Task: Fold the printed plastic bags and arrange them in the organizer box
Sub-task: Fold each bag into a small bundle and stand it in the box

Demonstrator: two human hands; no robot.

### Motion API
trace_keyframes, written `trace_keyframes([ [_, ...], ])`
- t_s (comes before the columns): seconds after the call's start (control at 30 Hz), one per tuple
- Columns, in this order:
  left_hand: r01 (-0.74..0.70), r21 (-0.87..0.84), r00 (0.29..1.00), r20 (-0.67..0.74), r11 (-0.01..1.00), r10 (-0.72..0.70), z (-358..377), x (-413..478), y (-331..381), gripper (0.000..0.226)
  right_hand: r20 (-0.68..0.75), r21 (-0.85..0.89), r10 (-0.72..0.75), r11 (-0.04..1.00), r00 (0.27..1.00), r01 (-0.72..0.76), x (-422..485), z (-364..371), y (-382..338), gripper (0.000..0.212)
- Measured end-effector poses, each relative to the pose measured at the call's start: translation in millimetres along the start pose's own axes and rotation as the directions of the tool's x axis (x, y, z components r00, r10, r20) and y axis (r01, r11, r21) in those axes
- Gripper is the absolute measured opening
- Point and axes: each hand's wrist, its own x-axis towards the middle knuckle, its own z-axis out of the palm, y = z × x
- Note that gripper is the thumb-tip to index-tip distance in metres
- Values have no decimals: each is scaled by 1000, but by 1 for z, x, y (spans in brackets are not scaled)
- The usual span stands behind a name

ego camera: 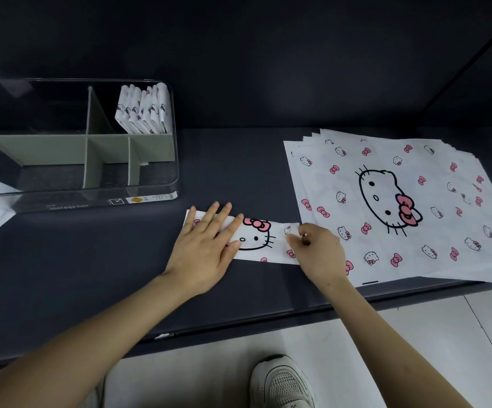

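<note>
The dark desk (238, 160) carries a stack of flat printed bags (433, 172) at the right and a clear organizer box (91, 198) at the left. Folded bags (144, 110) stand upright in the box's rear right compartment. Between box and stack lies a bag folded into a strip (268, 245). The left grip (206, 248) presses its left end with flat, straight fingers, and the right grip (318, 248) pinches its right end.
</note>
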Motion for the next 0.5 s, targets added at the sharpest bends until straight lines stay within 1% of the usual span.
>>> trace_keyframes([
  [0.07, 10, -3, 1000, 15, 1000, -10, 0, 0, 1, 63, 12, -26, 18, 999, 1000, -17, 1, 0, 0, 39],
  [0.1, 13, -3, 1000, 24, 1000, -13, 0, 0, 2, 64, 11, -22, 13, 1000, 1000, -13, -1, 1, -2, 33],
  [0.13, 17, -1, 999, 37, 1000, -17, -2, 0, 2, 65, 6, -40, 20, 999, 1000, -20, -3, 1, -5, 21],
  [0.17, 22, -2, 999, 48, 1000, -22, -2, 1, 3, 66, -56, -105, 2, 994, 998, -8, -7, -2, -10, 4],
  [0.2, 28, -5, 998, 55, 1000, -27, -3, 1, 3, 67, -182, -238, -98, 970, 979, 52, -9, -1, -12, 21],
  [0.23, 34, -9, 998, 58, 999, -33, -3, 1, 3, 68, -234, -370, -205, 923, 950, 108, -14, 2, -13, 37],
  [0.27, 37, -9, 998, 53, 999, -36, -3, 1, 3, 69, -274, -450, -300, 880, 914, 153, -16, 5, -17, 44],
  [0.3, 38, -7, 998, 44, 999, -37, -2, 1, 2, 70, -262, -481, -394, 845, 881, 235, -18, 11, -20, 43],
  [0.37, 33, -1, 998, 45, 999, -33, -1, 2, 3, 69, -87, -468, -481, 792, 872, 391, -22, 26, -24, 43],
  [0.4, 30, 0, 999, 45, 1000, -30, -1, 2, 3, 68, 39, -456, -473, 775, 880, 437, -23, 31, -24, 46],
  [0.43, 26, 2, 999, 42, 1000, -26, 0, 2, 3, 68, 105, -466, -470, 755, 876, 461, -22, 38, -18, 50],
  [0.47, 19, 5, 999, 35, 1000, -19, 0, 3, 2, 68, 160, -489, -437, 744, 885, 455, -21, 37, -13, 55],
  [0.5, 16, 6, 999, 39, 1000, -16, 0, 3, 1, 68, 173, -505, -411, 743, 895, 439, -20, 37, -3, 59],
])
